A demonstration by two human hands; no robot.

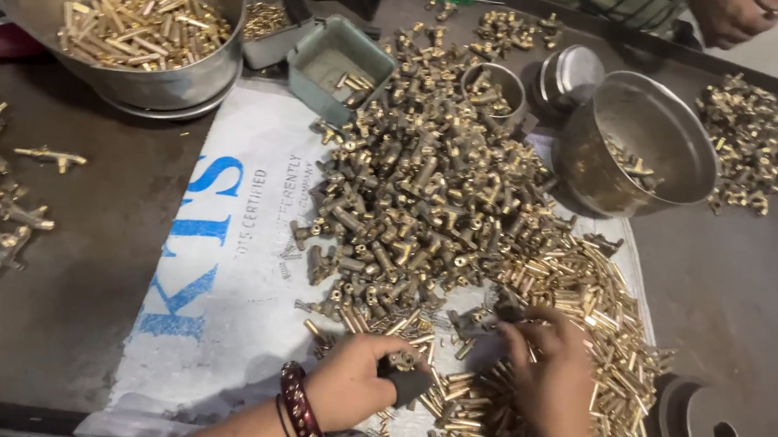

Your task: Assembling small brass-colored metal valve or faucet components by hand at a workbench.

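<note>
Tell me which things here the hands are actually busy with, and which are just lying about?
In use:
left hand gripping a dark part
right hand among the shiny brass pins
heap of dull brass fittings

Lying about:
big bowl of pins
tilted steel bowl
green tray
grey discs

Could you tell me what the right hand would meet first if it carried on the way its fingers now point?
Most likely the dark T-shaped fitting at the fingertips of the right hand, then the big heap of brass fittings behind it. Depth is hard to judge here.
</note>
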